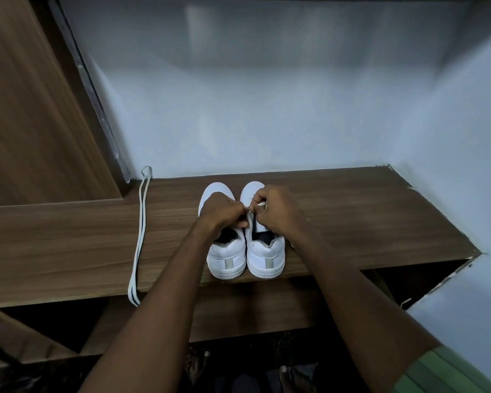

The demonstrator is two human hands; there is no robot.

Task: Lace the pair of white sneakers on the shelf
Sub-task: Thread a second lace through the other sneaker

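Two white sneakers stand side by side on the wooden shelf [352, 211], heels toward me: the left sneaker [227, 256] and the right sneaker [265, 259]. Both of my hands work over the right sneaker's eyelet area. My left hand [220, 212] pinches the left side of the shoe's lacing edge, partly covering the left sneaker. My right hand [275, 209] pinches a white lace end [262, 205] above the tongue. A second white lace [139, 234] lies loose on the shelf to the left, its ends hanging over the front edge.
A pale wall closes the back and right side of the shelf. A wooden panel [26, 109] rises at the left. Below the shelf front is a dark lower compartment [267, 307], and dark shoes lie on the floor beneath.
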